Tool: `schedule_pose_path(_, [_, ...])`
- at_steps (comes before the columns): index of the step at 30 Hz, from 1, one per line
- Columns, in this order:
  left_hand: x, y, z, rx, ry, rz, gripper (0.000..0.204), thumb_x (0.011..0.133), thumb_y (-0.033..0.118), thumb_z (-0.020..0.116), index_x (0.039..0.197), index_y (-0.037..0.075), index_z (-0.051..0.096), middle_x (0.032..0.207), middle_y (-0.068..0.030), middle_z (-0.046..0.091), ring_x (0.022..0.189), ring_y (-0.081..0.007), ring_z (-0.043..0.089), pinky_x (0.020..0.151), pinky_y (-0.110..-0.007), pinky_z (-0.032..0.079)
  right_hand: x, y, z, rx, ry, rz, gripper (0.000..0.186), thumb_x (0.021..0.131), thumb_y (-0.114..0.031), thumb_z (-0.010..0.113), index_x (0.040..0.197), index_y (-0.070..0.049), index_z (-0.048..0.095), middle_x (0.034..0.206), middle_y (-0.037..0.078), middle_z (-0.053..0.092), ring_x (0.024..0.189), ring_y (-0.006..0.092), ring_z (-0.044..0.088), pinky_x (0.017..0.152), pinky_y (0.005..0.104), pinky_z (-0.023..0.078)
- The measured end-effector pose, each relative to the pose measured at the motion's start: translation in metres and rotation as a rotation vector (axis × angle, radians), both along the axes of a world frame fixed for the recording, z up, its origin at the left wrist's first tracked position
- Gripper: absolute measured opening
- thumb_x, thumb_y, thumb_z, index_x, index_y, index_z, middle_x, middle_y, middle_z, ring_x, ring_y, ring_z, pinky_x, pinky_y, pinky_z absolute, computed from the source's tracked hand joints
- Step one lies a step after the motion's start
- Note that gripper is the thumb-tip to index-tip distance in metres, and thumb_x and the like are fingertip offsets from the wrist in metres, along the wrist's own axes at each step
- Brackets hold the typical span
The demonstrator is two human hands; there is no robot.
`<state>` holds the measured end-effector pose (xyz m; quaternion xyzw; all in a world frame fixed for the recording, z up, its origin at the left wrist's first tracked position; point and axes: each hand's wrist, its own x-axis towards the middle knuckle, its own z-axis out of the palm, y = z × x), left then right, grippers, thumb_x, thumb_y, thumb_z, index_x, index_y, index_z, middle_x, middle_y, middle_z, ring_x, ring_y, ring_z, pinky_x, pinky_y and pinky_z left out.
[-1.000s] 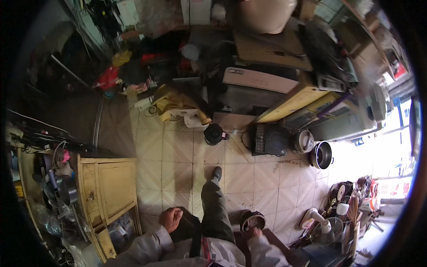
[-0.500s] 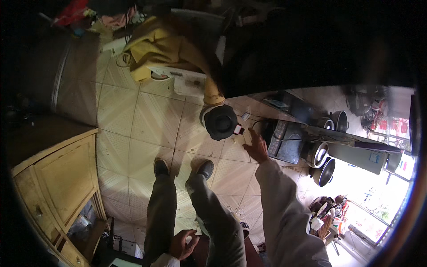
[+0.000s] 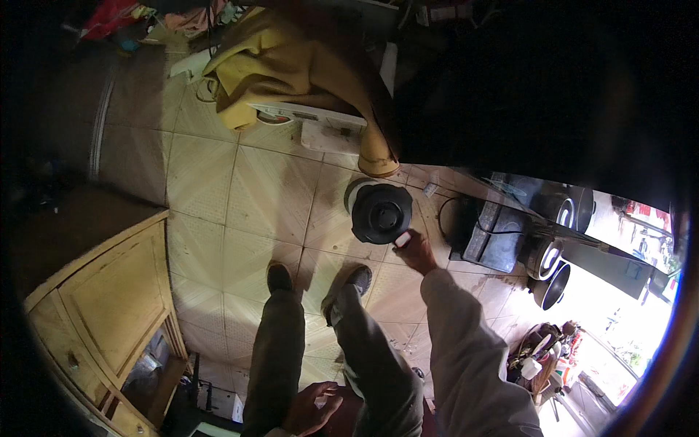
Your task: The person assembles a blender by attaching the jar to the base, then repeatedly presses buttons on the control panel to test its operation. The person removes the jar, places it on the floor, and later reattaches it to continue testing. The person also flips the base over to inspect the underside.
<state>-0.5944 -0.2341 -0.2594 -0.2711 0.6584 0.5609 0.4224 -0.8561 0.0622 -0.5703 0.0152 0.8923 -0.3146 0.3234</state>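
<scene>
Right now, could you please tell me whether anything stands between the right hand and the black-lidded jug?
Nothing visible does: the right hand is at the handle of the jug. The yellow cloth lies beyond it, and the hotplate sits to the right, both outside that space.

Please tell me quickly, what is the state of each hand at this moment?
Left hand: open, fingers loosely curled, nothing visible in it.
Right hand: closed on the handle of the jug.
</scene>
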Motion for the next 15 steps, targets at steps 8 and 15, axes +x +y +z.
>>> schedule_pose_path(8, [0.019,-0.003,-0.024,0.089,-0.081,0.121,0.043,0.099,0.03,0.078,0.128,-0.001,0.07,0.122,-0.0174,0.077,0.114,-0.0276,0.075,0.1,-0.042,0.058,0.056,-0.084,-0.017,-0.107,0.056,-0.442,0.035,0.073,-0.019,0.081,0.1,-0.001,0.067,0.086,0.021,0.072,0.083,0.0394,0.073,0.075,0.0473,0.057])
schedule_pose_path(15, [0.038,-0.013,-0.04,0.109,-0.209,0.099,0.047,0.099,0.029,0.079,0.135,0.002,0.065,0.133,-0.0123,0.073,0.119,-0.0234,0.072,0.104,-0.04,0.055,0.038,-0.093,-0.002,-0.183,0.137,-0.485,0.025,0.072,-0.01,0.077,0.092,-0.003,0.064,0.075,0.008,0.065,0.072,0.0188,0.06,0.068,0.0392,0.051])
